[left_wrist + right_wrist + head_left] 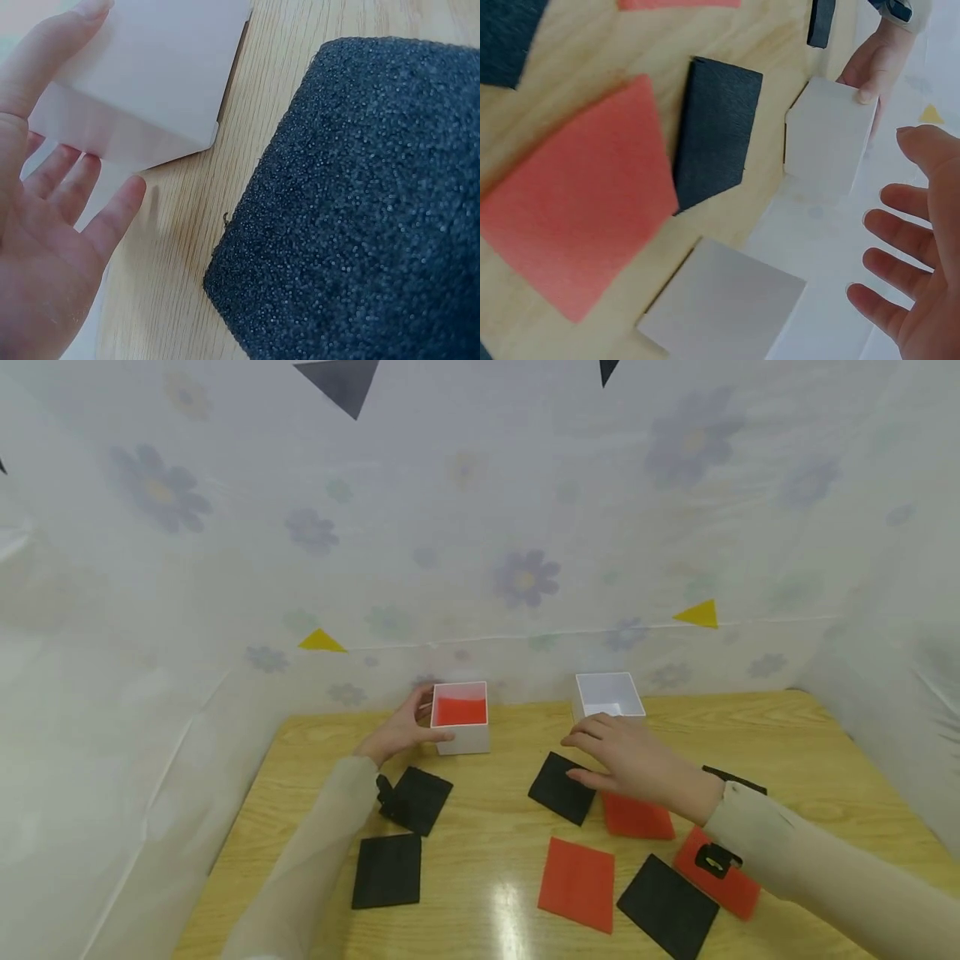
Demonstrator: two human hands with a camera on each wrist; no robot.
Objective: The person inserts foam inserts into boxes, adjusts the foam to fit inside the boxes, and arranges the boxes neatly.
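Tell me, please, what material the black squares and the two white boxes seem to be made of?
Black squares: probably foam, with a matte, grainy, porous surface seen up close. White boxes: smooth and matte, thin straight walls; likely plastic or coated card, hard to tell which.

On the surface, two boxes stand at twelve o'clock: my left grip beside the left box, my right grip before the right box. Pads lie nearer me.
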